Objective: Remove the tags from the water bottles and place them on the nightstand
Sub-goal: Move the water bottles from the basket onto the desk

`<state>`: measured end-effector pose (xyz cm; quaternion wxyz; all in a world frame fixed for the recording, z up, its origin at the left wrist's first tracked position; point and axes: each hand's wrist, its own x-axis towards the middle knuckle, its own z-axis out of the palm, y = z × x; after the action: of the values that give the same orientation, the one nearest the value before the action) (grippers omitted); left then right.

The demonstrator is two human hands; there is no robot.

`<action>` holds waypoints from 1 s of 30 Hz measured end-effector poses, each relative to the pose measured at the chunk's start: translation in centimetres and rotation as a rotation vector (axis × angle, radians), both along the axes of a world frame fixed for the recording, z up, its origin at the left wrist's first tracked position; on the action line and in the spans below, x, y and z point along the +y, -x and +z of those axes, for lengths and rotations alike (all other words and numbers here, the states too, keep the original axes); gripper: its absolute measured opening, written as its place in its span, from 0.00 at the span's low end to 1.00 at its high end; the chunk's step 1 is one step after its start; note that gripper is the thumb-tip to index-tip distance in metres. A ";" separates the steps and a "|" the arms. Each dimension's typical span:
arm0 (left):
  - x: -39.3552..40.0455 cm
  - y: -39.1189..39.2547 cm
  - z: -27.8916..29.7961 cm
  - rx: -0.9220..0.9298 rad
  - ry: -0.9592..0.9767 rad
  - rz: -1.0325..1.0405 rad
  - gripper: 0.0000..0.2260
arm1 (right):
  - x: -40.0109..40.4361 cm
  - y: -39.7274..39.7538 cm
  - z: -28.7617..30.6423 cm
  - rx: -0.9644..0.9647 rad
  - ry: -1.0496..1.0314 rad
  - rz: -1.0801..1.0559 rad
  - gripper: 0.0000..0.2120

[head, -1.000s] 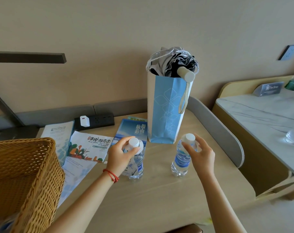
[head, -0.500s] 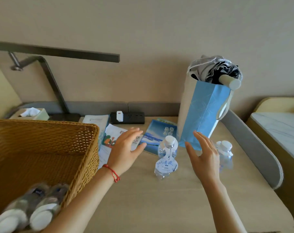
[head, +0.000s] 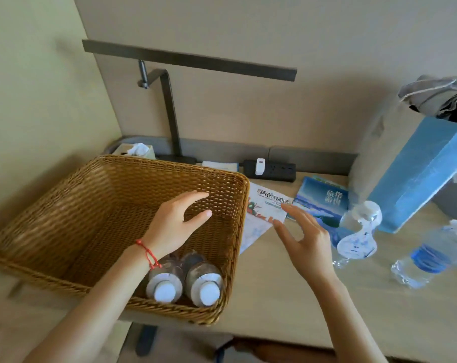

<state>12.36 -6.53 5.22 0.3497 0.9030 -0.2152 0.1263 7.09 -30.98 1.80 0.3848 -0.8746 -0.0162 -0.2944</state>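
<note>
Change since half a second ago: the view has swung left, so the wicker basket (head: 112, 205) now fills the middle and the blue paper bag (head: 418, 176) sits at the right edge; both hands have moved left, away from the two standing bottles.
Left hand (head: 175, 226): released, fingers spread, now over the basket's inside, holding nothing.
Right hand (head: 304, 242): released, fingers curled loosely, above the surface (head: 287, 310) just right of the basket rim, empty.
Tagged bottle (head: 357, 231): upright on the surface, long axis vertical, cap up, a white tag with blue print hanging at its neck; print too blurred to read.
Second standing bottle (head: 429, 255): upright near the right edge, blue label, blurred.
Basket bottles (head: 185, 279): two lying side by side, long axes toward the camera, white caps facing the viewer.
Writing: the blue booklet (head: 324, 200) shows 旅游指南; the white leaflet (head: 268, 203) has red and black Chinese characters, partly legible.
</note>
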 end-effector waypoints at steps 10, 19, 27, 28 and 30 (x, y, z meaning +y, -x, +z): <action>9.2 1.2 -3.2 0.220 0.015 -0.362 0.16 | 10.4 4.6 0.2 0.124 -0.189 0.058 0.16; 9.5 2.0 -4.7 0.339 -0.030 -0.630 0.15 | 12.4 8.0 -0.9 0.199 -0.010 -0.015 0.15; 8.6 1.1 -4.9 0.455 -0.070 -0.686 0.14 | 12.7 8.7 -1.4 0.209 0.092 -0.029 0.15; 8.6 0.9 -5.0 0.474 -0.064 -0.688 0.14 | 12.7 8.8 -1.5 0.201 0.088 -0.031 0.15; 8.8 0.4 -5.1 0.509 -0.052 -0.702 0.14 | 12.7 8.9 -1.7 0.186 0.093 -0.036 0.15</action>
<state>11.91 2.25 0.09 0.3905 0.7860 -0.4193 -0.2321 -1.83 -18.25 0.05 0.3383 -0.9153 0.0216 -0.2175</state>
